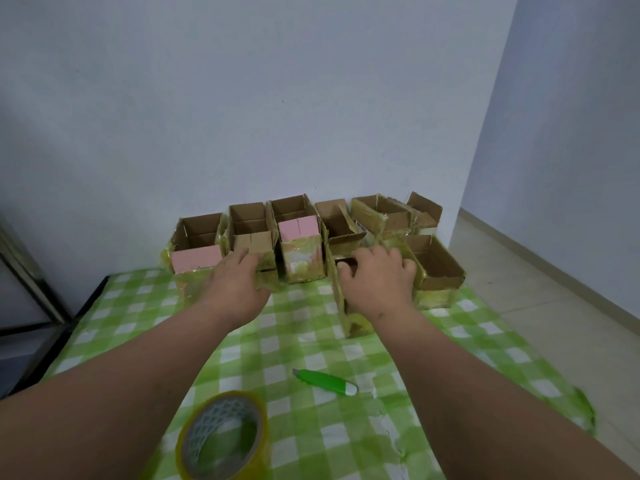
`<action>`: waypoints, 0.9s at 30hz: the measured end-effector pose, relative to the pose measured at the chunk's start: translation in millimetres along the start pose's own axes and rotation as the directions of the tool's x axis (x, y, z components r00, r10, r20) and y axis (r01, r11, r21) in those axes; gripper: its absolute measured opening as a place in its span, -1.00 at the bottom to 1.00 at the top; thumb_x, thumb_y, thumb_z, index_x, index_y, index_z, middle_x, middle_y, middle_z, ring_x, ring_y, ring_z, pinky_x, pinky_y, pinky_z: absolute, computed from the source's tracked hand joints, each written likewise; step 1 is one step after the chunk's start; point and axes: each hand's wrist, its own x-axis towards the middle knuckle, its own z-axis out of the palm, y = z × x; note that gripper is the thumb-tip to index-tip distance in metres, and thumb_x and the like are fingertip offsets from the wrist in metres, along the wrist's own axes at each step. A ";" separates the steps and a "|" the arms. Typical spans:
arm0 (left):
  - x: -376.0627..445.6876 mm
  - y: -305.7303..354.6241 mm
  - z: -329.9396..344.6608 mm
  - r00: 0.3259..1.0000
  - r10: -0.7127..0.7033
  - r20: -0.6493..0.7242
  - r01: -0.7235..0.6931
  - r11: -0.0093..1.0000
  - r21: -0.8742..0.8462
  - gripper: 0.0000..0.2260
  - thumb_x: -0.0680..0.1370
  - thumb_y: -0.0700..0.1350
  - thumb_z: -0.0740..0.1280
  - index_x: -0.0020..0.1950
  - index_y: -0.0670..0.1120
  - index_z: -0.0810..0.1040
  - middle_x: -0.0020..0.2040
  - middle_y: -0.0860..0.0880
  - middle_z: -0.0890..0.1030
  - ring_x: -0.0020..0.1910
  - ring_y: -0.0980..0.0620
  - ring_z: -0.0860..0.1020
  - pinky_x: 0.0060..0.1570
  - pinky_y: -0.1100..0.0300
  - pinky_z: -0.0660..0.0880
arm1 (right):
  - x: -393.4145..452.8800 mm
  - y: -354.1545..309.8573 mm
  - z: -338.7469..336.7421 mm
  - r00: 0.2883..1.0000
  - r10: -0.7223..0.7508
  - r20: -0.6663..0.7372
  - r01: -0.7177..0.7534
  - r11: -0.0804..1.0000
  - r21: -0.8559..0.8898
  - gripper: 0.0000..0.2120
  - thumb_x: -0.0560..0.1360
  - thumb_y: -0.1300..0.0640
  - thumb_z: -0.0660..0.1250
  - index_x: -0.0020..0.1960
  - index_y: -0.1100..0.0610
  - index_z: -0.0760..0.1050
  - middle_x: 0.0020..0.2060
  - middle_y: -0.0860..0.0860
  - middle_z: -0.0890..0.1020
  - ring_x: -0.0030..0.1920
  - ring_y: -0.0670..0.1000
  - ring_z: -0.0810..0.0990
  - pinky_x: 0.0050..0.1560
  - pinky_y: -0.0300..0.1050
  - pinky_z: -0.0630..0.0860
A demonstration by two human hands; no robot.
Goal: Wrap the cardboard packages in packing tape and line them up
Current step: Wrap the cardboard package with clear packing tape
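Several open cardboard boxes wrapped in yellowish tape stand in a row along the far edge of the table, against the wall. My left hand (pixel 239 278) lies with straight fingers against the front of the second box from the left (pixel 252 233). My right hand (pixel 375 277) grips the top rim of a tape-wrapped box (pixel 349 320) that stands a little nearer to me than the row, fingers curled over its edge. A roll of packing tape (pixel 221 441) lies flat near the front edge. A green utility knife (pixel 325 382) lies in the middle of the cloth.
A green and white checked cloth (pixel 298 341) covers the table. Its right edge (pixel 585 407) hangs crumpled over a tiled floor. A white wall stands right behind the boxes, and a dark frame (pixel 31 271) stands at the left.
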 end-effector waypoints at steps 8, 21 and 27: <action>48.5 44.8 -0.7 0.989 0.145 -0.011 -0.144 0.987 0.075 -0.46 0.59 0.06 0.26 0.54 0.08 0.18 0.59 0.00 0.11 0.57 -0.07 0.02 0.50 -0.14 -0.01 | 65.4 30.4 -5.9 0.993 0.093 0.075 -0.094 0.996 0.010 -0.62 0.50 0.11 0.19 0.32 0.01 0.43 0.28 0.02 0.46 0.30 0.11 0.37 0.31 0.19 0.21; 133.5 92.1 25.9 0.929 0.362 0.078 -0.370 0.916 0.158 -0.52 0.63 0.25 -0.10 0.25 0.18 0.56 0.58 0.04 0.16 0.57 -0.03 0.01 0.45 -0.25 -0.23 | 145.8 64.2 29.7 0.951 0.080 0.300 -0.057 0.995 -0.085 -0.47 0.48 0.10 0.21 0.46 0.07 0.35 0.51 -0.02 0.23 0.45 0.15 0.22 0.41 0.30 0.09; 138.8 85.9 38.1 0.922 0.379 0.078 -0.387 0.902 0.192 -0.56 0.64 0.23 -0.07 0.32 0.21 0.51 0.60 0.05 0.09 0.58 -0.03 0.00 0.46 -0.25 -0.20 | 150.1 58.6 32.9 0.973 -0.028 0.229 0.018 0.999 0.047 -0.69 0.47 0.24 0.20 0.19 0.18 0.50 0.30 0.06 0.36 0.20 0.13 0.43 0.19 0.12 0.44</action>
